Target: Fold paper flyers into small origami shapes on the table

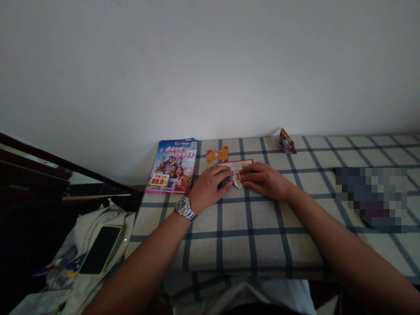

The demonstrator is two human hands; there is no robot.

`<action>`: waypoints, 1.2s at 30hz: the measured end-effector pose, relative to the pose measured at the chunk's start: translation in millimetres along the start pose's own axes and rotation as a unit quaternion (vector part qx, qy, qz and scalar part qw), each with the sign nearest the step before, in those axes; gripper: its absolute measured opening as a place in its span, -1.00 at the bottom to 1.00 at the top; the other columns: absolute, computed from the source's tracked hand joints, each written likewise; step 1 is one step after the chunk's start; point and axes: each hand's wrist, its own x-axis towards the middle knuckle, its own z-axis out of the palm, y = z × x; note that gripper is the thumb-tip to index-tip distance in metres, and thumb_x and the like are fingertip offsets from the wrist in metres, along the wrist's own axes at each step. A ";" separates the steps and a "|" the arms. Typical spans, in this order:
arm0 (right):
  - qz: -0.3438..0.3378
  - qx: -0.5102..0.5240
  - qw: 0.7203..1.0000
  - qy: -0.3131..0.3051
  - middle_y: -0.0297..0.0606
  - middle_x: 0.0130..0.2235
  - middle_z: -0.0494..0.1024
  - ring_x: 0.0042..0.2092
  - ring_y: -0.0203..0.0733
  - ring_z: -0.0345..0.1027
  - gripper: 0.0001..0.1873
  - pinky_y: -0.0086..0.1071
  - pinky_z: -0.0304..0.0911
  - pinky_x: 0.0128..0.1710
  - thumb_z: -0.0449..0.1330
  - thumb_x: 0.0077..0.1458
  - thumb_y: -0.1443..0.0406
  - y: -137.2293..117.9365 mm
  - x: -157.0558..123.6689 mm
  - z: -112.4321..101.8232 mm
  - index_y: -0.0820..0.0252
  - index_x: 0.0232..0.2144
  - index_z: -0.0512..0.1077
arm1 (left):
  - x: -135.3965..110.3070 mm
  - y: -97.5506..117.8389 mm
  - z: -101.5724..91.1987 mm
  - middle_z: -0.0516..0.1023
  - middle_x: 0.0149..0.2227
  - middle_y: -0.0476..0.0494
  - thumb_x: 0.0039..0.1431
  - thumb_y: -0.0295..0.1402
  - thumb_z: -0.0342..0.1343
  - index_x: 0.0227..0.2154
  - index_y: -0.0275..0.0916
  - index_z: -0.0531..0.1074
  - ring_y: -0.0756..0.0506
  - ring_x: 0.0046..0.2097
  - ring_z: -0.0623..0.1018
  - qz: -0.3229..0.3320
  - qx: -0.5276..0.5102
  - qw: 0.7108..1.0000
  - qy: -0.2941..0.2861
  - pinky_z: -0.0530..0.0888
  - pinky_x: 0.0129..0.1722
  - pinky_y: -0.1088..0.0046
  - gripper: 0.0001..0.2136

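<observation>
A partly folded paper leaflet [238,180], white with red edging and print, lies on the checked tablecloth, its pointed end towards me. My left hand [210,187], with a metal watch [185,207] at its wrist, grips the leaflet's left side between thumb and fingers. From the right, my right hand [267,180] presses its bent fingers on the other side of the same paper. Parts of the leaflet are hidden under both hands. Just behind it is a flat orange bear figure [217,154].
A stack of printed leaflets [172,166] lies left of my hands. A folded paper piece [286,142] stands near the wall. On the right is a blurred-out dark object [374,199]. A phone [101,249] rests on light fabric [93,218] beyond the table's left edge.
</observation>
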 end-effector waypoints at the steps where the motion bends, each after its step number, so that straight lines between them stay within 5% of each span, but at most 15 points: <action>1: 0.001 -0.001 1.000 -0.001 -0.08 0.06 0.62 0.09 0.03 0.51 -0.79 0.00 0.41 0.15 0.23 0.34 0.24 0.0 0.0 -0.2 0.09 -0.06 0.61 | -0.3 -0.4 0.5 0.53 0.15 -0.20 0.39 -0.34 0.16 0.10 -0.18 0.50 -0.21 0.17 0.52 0.000 0.002 1.000 -0.004 0.48 0.23 0.03 -0.73; 30: 0.008 -0.049 0.998 -0.049 -0.07 0.11 0.53 0.14 0.08 0.41 -0.68 0.10 0.29 0.22 0.17 0.37 0.20 -0.9 -1.4 1.7 0.02 0.09 0.59 | -3.2 2.0 0.5 0.42 0.24 -0.23 0.38 -0.34 0.16 0.24 -0.17 0.41 -0.26 0.27 0.43 0.014 0.040 0.998 -0.045 0.42 0.33 -0.01 -0.61; 36: 0.014 -0.046 0.998 -0.050 -0.09 0.11 0.53 0.15 0.07 0.41 -0.67 0.11 0.26 0.25 0.17 0.38 0.20 -0.2 -1.1 0.8 -0.01 0.11 0.58 | -1.9 5.9 -2.9 0.34 0.33 -0.23 0.38 -0.32 0.17 0.28 -0.17 0.34 -0.25 0.37 0.32 0.052 0.055 0.997 -0.034 0.26 0.43 -0.06 -0.55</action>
